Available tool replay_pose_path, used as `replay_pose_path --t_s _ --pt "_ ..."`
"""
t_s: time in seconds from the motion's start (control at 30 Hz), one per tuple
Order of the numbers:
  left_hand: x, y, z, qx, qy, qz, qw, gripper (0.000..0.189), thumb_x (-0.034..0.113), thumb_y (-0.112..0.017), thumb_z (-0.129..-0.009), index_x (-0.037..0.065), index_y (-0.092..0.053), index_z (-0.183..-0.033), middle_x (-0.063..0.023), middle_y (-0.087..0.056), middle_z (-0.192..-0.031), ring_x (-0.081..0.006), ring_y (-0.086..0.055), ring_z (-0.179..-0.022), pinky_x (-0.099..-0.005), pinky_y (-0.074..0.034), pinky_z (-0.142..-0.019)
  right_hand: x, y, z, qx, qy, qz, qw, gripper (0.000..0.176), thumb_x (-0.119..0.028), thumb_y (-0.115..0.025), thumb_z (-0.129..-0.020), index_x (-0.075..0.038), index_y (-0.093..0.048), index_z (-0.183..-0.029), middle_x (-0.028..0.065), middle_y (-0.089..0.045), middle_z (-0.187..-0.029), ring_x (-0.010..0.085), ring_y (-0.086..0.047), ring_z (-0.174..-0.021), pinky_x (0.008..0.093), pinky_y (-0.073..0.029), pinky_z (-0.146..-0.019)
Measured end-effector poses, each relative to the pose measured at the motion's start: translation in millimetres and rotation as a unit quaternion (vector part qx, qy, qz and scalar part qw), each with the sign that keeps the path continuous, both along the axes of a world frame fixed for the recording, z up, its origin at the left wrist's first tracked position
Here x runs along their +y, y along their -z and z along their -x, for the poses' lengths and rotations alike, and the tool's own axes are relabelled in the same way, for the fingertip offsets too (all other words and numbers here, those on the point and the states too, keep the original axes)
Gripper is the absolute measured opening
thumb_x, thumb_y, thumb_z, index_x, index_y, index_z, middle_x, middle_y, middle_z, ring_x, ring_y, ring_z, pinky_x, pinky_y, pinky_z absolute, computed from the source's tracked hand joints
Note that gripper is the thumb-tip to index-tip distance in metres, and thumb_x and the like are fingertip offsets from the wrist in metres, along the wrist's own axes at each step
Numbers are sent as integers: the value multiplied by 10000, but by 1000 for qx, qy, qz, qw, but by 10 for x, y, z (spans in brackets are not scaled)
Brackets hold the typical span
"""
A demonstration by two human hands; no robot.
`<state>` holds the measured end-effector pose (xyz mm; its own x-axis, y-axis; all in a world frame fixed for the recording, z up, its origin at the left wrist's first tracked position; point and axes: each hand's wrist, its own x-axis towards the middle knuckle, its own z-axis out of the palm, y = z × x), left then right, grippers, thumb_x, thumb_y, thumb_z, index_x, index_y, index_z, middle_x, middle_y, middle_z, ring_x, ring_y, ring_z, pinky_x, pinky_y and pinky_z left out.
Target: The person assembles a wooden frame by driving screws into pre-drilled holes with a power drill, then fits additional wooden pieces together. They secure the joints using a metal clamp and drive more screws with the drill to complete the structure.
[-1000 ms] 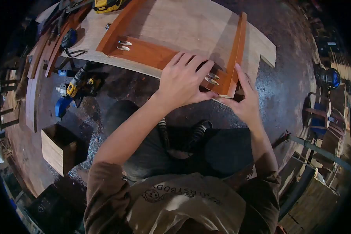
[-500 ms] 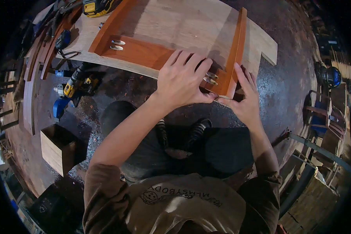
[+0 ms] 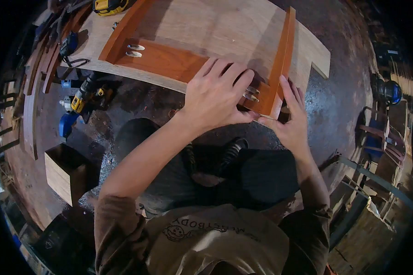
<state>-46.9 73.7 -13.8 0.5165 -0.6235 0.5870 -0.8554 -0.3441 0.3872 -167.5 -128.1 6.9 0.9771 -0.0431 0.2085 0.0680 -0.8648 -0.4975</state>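
Observation:
A reddish wooden frame [image 3: 170, 62] lies on a pale plywood panel [image 3: 215, 25] in front of me. My left hand [image 3: 215, 96] lies spread over the frame's near rail at its right corner, thumb hooked along the front edge. Beside my fingertips are two oval pocket holes [image 3: 251, 94]. My right hand [image 3: 289, 119] clasps the outside of the right upright piece [image 3: 282, 59] at the same corner, fingers pointing up its side. Another pair of pocket holes [image 3: 134, 50] shows at the rail's left end.
A yellow drill [image 3: 83, 95] and blue tools lie on the dusty floor at left, near an open wooden box [image 3: 66, 172]. A yellow tool [image 3: 108, 5] and a blue item [image 3: 69, 43] rest on the panel's far left. Chairs [image 3: 381, 137] and a blue machine [image 3: 390, 91] stand at right.
Both hands stay at the frame's right corner. My right hand's fingers have crept slightly higher along the upright piece, and the view has shifted a little.

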Motion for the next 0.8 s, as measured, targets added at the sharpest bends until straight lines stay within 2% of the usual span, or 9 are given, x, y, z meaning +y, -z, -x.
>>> replay_pose_path --t_s 0.13,0.2,0.23,0.3,0.4,0.57,0.67,0.73,0.8 --pt "14 -34 1 8 -3 -4 1000 709 475 -865 -550 90 -661 -1110 -50 -639 -1117 -265 -603 -1031 -411 -502 -929 8 -28 3 5 -2 -6 1000 1020 -429 -881 -668 -44 -426 -1496 190 -504 -1447 373 -453 -1332 448 -375 -1100" --pt "55 -49 -13 24 33 -33 999 795 496 -855 -584 80 -622 -1221 -67 -627 -1189 -281 -604 -1085 -423 -503 -944 12 -28 11 6 -5 -2 1000 1019 -407 -880 -676 -42 -411 -1503 189 -500 -1450 373 -452 -1333 445 -374 -1102" --pt "75 -71 -21 23 32 -31 999 795 496 -855 -584 80 -622 -1221 -67 -627 -1189 -281 -604 -1085 -423 -503 -944 14 -30 17 9 -5 0 1000 1018 -386 -880 -685 -40 -396 -1511 189 -497 -1454 373 -452 -1335 441 -372 -1105" --pt "146 -139 -36 69 49 -42 996 945 531 -840 -601 82 -529 -1371 -96 -592 -1294 -313 -574 -1177 -447 -468 -1010 27 -33 36 10 -6 8 1000 1031 -368 -882 -687 -32 -375 -1519 194 -487 -1461 366 -450 -1346 436 -368 -1111" --pt "333 -259 -124 37 78 -69 994 1041 583 -811 -612 105 -441 -1460 -112 -548 -1378 -336 -529 -1249 -474 -405 -1086 24 -8 31 14 0 -14 1000 1069 -339 -893 -679 -9 -337 -1530 204 -464 -1481 351 -442 -1369 424 -355 -1127" --pt "631 -249 -505 -12 53 -124 991 987 645 -758 -645 135 -478 -1443 -93 -542 -1401 -330 -492 -1304 -494 -359 -1126 -14 -8 47 45 5 -96 994 1118 -318 -907 -665 23 -295 -1537 225 -412 -1523 332 -422 -1403 408 -332 -1150" --pt "660 -146 -593 -23 76 -139 987 933 641 -761 -648 134 -530 -1397 -76 -573 -1369 -322 -506 -1298 -480 -391 -1099 -46 23 49 30 -11 -69 997 1065 -300 -897 -679 2 -330 -1529 210 -427 -1522 357 -421 -1405 433 -319 -1161" --pt "638 -93 -603 -21 76 -154 985 854 625 -762 -663 136 -580 -1340 -52 -609 -1324 -291 -534 -1275 -448 -434 -1061 -14 29 30 -24 -30 34 999 980 -395 -876 -689 -19 -432 -1477 201 -566 -1379 434 -509 -1258 509 -326 -1115" --pt "608 -80 -598 -20 76 -148 986 817 612 -764 -672 138 -598 -1316 -40 -624 -1305 -273 -549 -1263 -432 -449 -1046 -10 51 25 -25 -24 32 999 954 -405 -865 -702 -22 -447 -1469 208 -578 -1363 444 -509 -1264 519 -320 -1117"
